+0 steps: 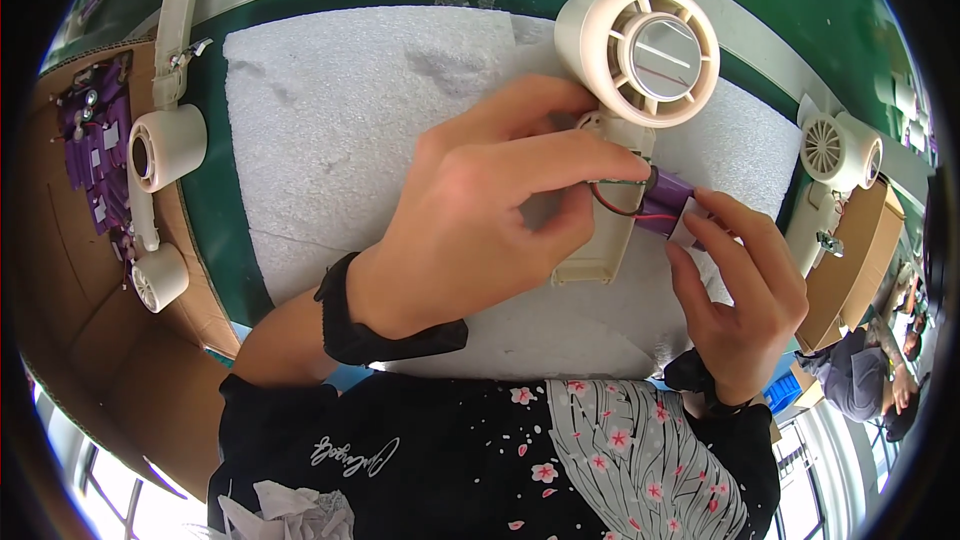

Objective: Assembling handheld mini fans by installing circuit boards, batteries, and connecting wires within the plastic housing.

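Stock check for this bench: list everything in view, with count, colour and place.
Fan housing: one, cream, on the foam, handle under the left hand.
Battery: one, purple, with red and black wires, at the handle, touched by the right fingers.
Foam sheet: one, white, centre of the green table.
Fan shells: several, cream, on the left.
Purple parts: a batch, in the cardboard box at left.
Assembled fan: one, cream, right edge.
Left hand: black wristband, gripping the handle.
Right hand: pinching the battery.
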Demonstrator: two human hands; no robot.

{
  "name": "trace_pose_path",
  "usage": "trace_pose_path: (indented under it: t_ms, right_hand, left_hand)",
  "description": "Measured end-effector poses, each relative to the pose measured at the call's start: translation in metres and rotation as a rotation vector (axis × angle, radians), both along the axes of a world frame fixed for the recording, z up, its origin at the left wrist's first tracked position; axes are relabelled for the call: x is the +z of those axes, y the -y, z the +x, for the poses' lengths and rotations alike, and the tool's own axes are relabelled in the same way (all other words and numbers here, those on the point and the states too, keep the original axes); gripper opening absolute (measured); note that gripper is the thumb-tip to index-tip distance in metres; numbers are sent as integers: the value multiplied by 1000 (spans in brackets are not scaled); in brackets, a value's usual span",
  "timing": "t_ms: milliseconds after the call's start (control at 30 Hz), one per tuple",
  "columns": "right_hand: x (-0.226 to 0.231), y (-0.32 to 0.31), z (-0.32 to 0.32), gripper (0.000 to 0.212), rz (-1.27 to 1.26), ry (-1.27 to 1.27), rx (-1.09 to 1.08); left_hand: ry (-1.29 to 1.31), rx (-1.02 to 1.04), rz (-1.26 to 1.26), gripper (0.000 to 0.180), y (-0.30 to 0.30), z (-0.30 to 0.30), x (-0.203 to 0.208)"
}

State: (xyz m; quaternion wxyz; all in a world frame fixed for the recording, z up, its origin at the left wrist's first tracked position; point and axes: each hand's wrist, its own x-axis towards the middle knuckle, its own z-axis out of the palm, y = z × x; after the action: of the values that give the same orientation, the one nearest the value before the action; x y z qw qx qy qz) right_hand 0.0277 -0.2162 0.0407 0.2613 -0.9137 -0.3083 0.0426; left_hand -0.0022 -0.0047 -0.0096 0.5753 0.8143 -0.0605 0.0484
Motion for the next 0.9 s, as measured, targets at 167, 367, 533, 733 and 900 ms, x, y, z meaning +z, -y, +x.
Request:
trace_pose_path:
  t_ms: [167, 367, 533, 733, 900]
  right_hand:
    - [1, 1, -4, 24, -53, 12, -6]
    - [3, -2, -6, 19, -95, 60, 2]
    - [3, 0, -3, 17, -84, 59, 18]
    - [7, 2, -2, 15, -104, -29, 13]
    - [5, 1, -3, 16, -104, 26, 30]
  left_hand:
    - [0, 1, -11, 37, 0, 0, 0]
    - [-14, -14, -12, 36, 0, 1, 0]
    - [-7, -22, -9, 36, -1, 1, 0]
    - [-22, -35, -9, 36, -2, 0, 0]
    - [-19, -44, -21, 36, -2, 1, 0]
